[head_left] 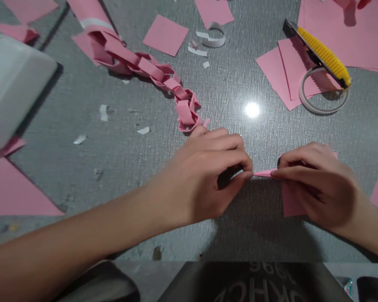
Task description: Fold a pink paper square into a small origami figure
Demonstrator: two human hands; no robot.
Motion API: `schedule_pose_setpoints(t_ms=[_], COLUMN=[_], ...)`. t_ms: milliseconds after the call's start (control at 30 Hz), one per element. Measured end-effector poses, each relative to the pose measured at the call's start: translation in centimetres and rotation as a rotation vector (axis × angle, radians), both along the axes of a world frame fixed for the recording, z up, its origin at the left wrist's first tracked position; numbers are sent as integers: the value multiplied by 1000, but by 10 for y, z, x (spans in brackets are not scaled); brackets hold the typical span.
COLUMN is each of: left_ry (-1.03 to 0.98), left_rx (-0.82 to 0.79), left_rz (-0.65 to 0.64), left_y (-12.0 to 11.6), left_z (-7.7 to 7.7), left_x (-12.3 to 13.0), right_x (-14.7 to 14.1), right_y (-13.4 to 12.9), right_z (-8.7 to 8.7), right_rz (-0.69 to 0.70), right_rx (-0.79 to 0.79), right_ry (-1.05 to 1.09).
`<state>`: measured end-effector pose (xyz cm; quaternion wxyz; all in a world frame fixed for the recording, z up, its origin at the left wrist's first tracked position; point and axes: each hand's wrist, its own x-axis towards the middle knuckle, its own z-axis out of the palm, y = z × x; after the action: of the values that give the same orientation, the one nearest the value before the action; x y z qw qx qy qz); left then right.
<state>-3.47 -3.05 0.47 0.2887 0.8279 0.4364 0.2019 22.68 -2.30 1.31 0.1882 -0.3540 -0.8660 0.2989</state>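
A small folded strip of pink paper (264,173) is stretched between my two hands, low over the grey table. My left hand (219,167) pinches its left end between thumb and forefinger. At the other end, my right hand (316,180) grips it with thumb and fingers, which partly hide it. Under my right hand lies a pink paper square (291,201), mostly covered. Just beyond my left hand's knuckles ends a chain of interlocked pink paper loops (153,69), which runs to the upper left.
A yellow utility knife (326,52) rests by a tape roll (324,111) at the upper right, near pink sheets (362,37). A white box-like object (15,88) stands at left. Loose pink squares (166,35) and white scraps (103,112) are scattered about the table (113,176).
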Motion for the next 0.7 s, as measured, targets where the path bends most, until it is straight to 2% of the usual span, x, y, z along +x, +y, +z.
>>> schedule_pose_setpoints(t_ms=[200,400,567,700], left_ry=[61,25,28,2], left_rx=[8,-35,-6,169], left_rz=[90,156,90,-39], left_y=[-6,-9,-4,-7], left_z=[1,1,-3,-10], left_x=[9,13,9,9], right_x=[1,3,3,3], right_y=[0,2,2,1], right_z=[0,0,0,-1], right_rz=[8,17,13,11], right_rx=[2,1,11,-14], right_ry=[1,-5,-3,4])
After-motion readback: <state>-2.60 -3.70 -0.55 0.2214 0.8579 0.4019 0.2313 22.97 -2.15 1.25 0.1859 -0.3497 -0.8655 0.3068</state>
